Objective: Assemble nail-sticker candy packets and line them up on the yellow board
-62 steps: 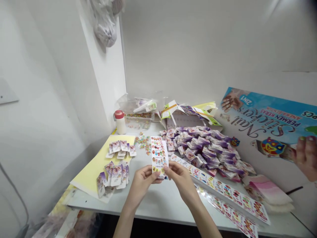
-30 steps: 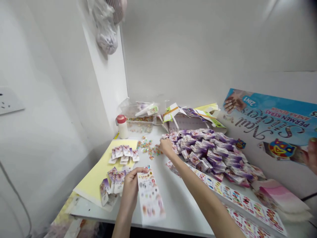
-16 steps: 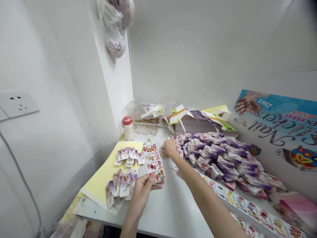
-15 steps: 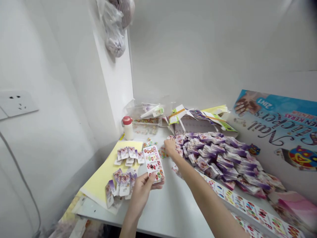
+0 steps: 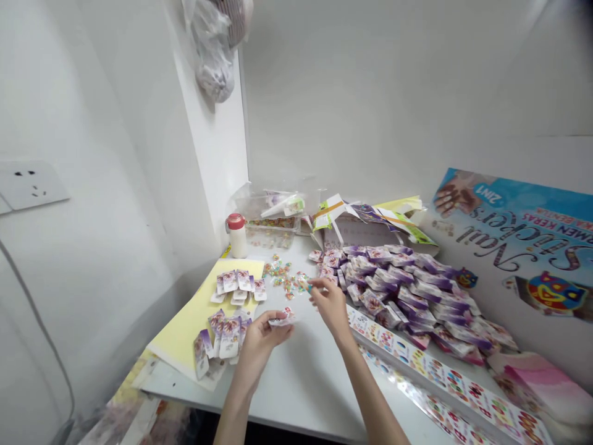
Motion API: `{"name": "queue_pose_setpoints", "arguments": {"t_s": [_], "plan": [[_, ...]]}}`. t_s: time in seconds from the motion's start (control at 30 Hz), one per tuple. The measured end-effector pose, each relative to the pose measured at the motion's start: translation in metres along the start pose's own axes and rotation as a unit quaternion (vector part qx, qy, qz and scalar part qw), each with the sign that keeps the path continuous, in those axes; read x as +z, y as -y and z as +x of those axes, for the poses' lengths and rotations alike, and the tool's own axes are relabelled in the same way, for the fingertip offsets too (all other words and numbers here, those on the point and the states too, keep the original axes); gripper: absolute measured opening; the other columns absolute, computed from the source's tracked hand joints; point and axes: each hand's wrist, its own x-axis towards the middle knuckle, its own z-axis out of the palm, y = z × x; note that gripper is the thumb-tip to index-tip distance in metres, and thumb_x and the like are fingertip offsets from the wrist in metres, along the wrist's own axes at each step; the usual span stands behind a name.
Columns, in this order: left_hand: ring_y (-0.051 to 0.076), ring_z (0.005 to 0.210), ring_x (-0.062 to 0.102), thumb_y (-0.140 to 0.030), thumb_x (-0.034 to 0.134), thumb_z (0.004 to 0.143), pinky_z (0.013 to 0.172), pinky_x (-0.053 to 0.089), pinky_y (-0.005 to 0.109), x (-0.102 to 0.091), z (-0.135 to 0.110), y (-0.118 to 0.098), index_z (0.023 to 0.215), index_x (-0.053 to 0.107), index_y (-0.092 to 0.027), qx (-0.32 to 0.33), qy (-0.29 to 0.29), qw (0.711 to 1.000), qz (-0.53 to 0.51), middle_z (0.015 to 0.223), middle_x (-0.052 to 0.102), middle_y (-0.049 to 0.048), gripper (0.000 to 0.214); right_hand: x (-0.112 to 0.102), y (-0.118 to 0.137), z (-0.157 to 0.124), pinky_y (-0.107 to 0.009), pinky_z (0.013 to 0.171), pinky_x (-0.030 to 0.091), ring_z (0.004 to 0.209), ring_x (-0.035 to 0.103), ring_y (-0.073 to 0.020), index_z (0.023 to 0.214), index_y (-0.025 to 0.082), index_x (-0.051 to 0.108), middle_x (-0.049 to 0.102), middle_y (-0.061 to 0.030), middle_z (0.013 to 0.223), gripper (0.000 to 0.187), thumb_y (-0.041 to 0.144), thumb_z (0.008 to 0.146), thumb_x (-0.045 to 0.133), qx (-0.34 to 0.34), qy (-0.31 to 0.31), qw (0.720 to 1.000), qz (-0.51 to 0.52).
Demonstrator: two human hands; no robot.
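My left hand (image 5: 265,334) is closed round a white sticker sheet (image 5: 283,317) with red prints, above the front of the table. The sheet looks short, folded or seen at a slant; I cannot tell which. To its right, my right hand (image 5: 330,303) has thumb and forefinger pinched together by a small, bright-coloured piece (image 5: 307,287). Just beyond these fingertips, small orange and green pieces (image 5: 283,276) lie scattered. On yellow paper (image 5: 185,327) to the left rest two groups of small purple-and-white packets (image 5: 230,334).
A large heap of purple-and-white packets (image 5: 398,284) covers the table's right side. Strips of sticker sheets (image 5: 435,371) run along its front. Behind stand a red-lidded bottle (image 5: 238,236), clear plastic trays (image 5: 273,225) and an opened carton (image 5: 361,232). A nail-sticker box (image 5: 519,247) stands at right.
My right hand has come back from the packet heap towards my left hand and the small pieces. The sticker sheet, earlier spread flat and tall, now shows much shorter in my left hand.
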Motion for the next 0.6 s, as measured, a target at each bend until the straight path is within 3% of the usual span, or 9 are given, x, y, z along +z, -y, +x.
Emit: {"name": "queue_pose_setpoints", "arguments": {"t_s": [0.07, 0.17, 0.3, 0.37, 0.47, 0.6], "plan": [[0.022, 0.078, 0.069, -0.039, 0.075, 0.065, 0.078, 0.055, 0.033, 0.004, -0.001, 0.000, 0.083, 0.065, -0.011, -0.002, -0.002, 1.000, -0.005, 0.084, 0.072, 0.0088, 0.035, -0.008, 0.001, -0.029, -0.026, 0.048, 0.047, 0.052, 0.062, -0.0150, 0.090, 0.015, 0.063, 0.066, -0.0049, 0.081, 0.026, 0.031, 0.075, 0.049, 0.075, -0.010, 0.983, 0.167], [0.023, 0.072, 0.070, -0.046, 0.069, 0.069, 0.074, 0.057, 0.036, 0.007, -0.001, 0.004, 0.086, 0.063, -0.010, -0.003, -0.008, 1.000, 0.010, 0.080, 0.071, 0.0093, 0.040, -0.019, 0.003, -0.060, -0.026, 0.044, 0.047, 0.046, 0.059, -0.0140, 0.086, 0.015, 0.063, 0.062, -0.0025, 0.069, 0.030, 0.040, 0.070, 0.058, 0.160, -0.001, 0.951, 0.263], [0.021, 0.064, 0.071, -0.037, 0.069, 0.071, 0.068, 0.058, 0.035, 0.006, 0.000, 0.011, 0.114, 0.047, -0.019, 0.010, 0.007, 1.000, 0.028, 0.073, 0.069, 0.0017, 0.052, -0.032, 0.006, -0.079, -0.029, 0.052, 0.050, 0.055, 0.060, -0.0153, 0.089, 0.016, 0.067, 0.061, -0.0025, 0.069, 0.040, 0.047, 0.065, 0.070, 0.162, 0.025, 0.932, 0.323], [0.020, 0.062, 0.071, -0.034, 0.067, 0.072, 0.066, 0.058, 0.034, 0.005, 0.000, 0.013, 0.108, 0.047, -0.022, 0.017, 0.005, 0.999, 0.037, 0.070, 0.066, -0.0016, 0.043, -0.036, 0.007, -0.081, -0.030, 0.058, 0.050, 0.060, 0.060, -0.0162, 0.085, 0.016, 0.068, 0.063, -0.0035, 0.072, 0.039, 0.047, 0.063, 0.073, 0.147, 0.034, 0.932, 0.329], [0.018, 0.066, 0.071, -0.030, 0.061, 0.073, 0.069, 0.057, 0.033, 0.006, -0.001, 0.017, 0.080, 0.051, -0.019, 0.028, 0.020, 0.998, 0.046, 0.074, 0.063, -0.0016, 0.017, -0.038, 0.006, -0.080, -0.033, 0.064, 0.051, 0.066, 0.060, -0.0174, 0.081, 0.016, 0.069, 0.066, -0.0061, 0.081, 0.034, 0.046, 0.065, 0.072, 0.128, 0.049, 0.944, 0.301], [0.017, 0.070, 0.070, -0.025, 0.059, 0.072, 0.077, 0.056, 0.034, 0.006, 0.001, 0.024, 0.070, 0.053, -0.017, 0.031, 0.014, 0.998, 0.053, 0.075, 0.060, -0.0008, 0.011, -0.030, 0.000, -0.079, -0.034, 0.067, 0.049, 0.070, 0.060, -0.0192, 0.084, 0.017, 0.071, 0.068, -0.0070, 0.086, 0.027, 0.040, 0.071, 0.066, 0.078, 0.081, 0.979, 0.169]]}}
